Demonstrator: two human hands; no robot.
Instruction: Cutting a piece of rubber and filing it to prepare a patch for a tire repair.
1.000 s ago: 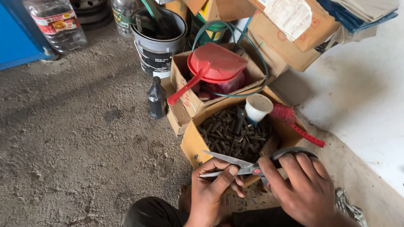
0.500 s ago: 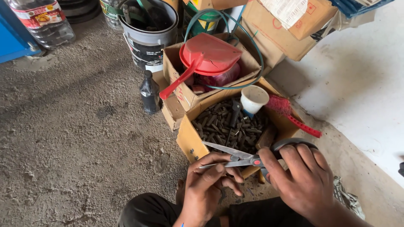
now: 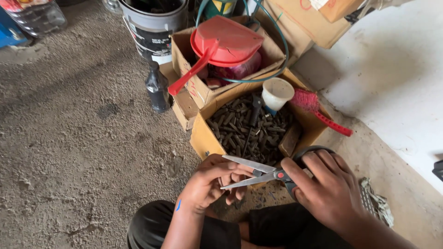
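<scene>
The scissors [image 3: 258,173] sit with blades parted over the near edge of the cardboard box [image 3: 203,138] of dark metal pieces [image 3: 244,127]. Your right hand [image 3: 330,191] grips the black handles (fingers curled shut); your left hand [image 3: 210,184] pinches the lower blade. A white cup [image 3: 277,93] stands at the box's far edge.

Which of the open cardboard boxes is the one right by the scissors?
The box of dark metal pieces, just beyond the scissors; it also holds a white cup. The box behind it holds the red dustpan.
</scene>
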